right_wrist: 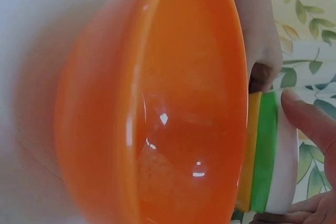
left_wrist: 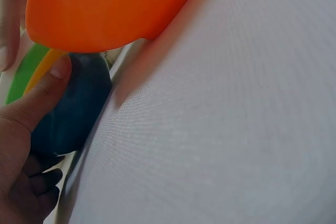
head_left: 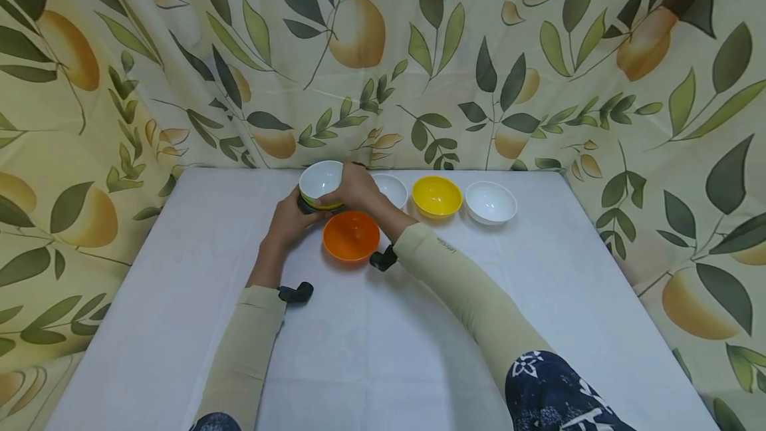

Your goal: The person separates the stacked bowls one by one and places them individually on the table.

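Note:
At the back of the table stands a nested stack of bowls: a dark blue bowl (left_wrist: 84, 103) lowest, then a yellow bowl (right_wrist: 252, 129), a green bowl (right_wrist: 266, 135), and a white bowl (head_left: 320, 178) on top. My left hand (head_left: 287, 221) grips the dark bowl from the left, its thumb (left_wrist: 50, 85) pressed on the outer side. From the right, my right hand (head_left: 357, 190) holds the white bowl by its side, thumb towards me. An orange bowl (head_left: 351, 237) sits just in front of the stack, touched by neither hand.
Right of the stack, in a row, are another white bowl (head_left: 391, 190) partly behind my right hand, a second yellow bowl (head_left: 437, 197) and a further white bowl (head_left: 491, 203). A leaf-and-fruit patterned cloth (head_left: 371, 98) hangs behind the white-covered table (head_left: 371, 351).

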A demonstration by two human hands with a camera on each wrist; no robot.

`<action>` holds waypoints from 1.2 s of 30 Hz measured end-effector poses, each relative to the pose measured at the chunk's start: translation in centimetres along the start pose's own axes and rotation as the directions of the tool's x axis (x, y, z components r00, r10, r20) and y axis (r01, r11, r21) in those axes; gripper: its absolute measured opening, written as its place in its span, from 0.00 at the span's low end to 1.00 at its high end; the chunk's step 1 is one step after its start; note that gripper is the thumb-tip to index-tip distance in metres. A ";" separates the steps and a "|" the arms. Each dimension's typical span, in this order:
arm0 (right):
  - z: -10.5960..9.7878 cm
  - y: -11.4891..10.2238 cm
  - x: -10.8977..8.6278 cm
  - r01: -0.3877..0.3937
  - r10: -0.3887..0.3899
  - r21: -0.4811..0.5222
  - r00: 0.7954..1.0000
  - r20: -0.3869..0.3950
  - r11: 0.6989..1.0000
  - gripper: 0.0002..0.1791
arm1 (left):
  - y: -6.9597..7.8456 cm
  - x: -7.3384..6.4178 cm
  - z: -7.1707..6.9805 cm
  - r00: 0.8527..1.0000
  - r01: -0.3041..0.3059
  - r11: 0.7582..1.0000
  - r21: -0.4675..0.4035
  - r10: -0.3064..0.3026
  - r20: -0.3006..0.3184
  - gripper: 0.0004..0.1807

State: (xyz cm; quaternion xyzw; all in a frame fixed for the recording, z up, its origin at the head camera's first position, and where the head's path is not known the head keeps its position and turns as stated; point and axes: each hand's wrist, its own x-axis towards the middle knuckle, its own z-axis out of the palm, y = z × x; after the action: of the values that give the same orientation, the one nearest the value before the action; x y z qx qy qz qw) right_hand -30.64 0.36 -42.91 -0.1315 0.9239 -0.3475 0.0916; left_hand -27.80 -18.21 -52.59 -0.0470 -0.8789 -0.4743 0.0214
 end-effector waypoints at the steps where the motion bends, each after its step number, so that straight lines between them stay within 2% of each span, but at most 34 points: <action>1: 0.0 -0.1 0.0 -0.003 0.003 0.002 1.000 0.000 1.000 0.51 | 0.0 0.0 0.0 1.000 -0.002 1.000 -0.001 0.002 0.000 0.58; 6: 0.0 0.0 0.1 -0.009 0.009 0.029 1.000 -0.002 1.000 0.50 | -0.1 0.0 0.0 1.000 -0.004 1.000 -0.016 0.004 -0.003 0.59; 15: 0.3 0.6 0.2 0.022 -0.017 0.101 0.999 -0.051 0.995 0.49 | -0.2 0.1 0.2 1.000 -0.012 1.000 -0.017 0.012 -0.011 0.58; 22: 0.2 0.5 0.2 0.007 0.002 0.127 0.997 -0.075 0.992 0.53 | -0.2 0.1 0.1 1.000 -0.019 0.999 -0.032 0.019 -0.005 0.59; 36: -0.5 0.5 -0.8 0.062 -0.044 0.190 0.994 -0.100 0.980 0.51 | -0.3 0.0 0.1 1.000 -0.017 1.000 -0.012 0.017 -0.011 0.58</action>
State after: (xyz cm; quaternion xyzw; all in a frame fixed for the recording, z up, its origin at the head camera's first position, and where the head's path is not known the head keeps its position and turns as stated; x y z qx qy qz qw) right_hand -30.12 1.27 -42.85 -0.1298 0.8854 -0.4435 0.0505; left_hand -27.83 -18.27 -52.86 -0.0520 -0.8753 -0.4798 0.0301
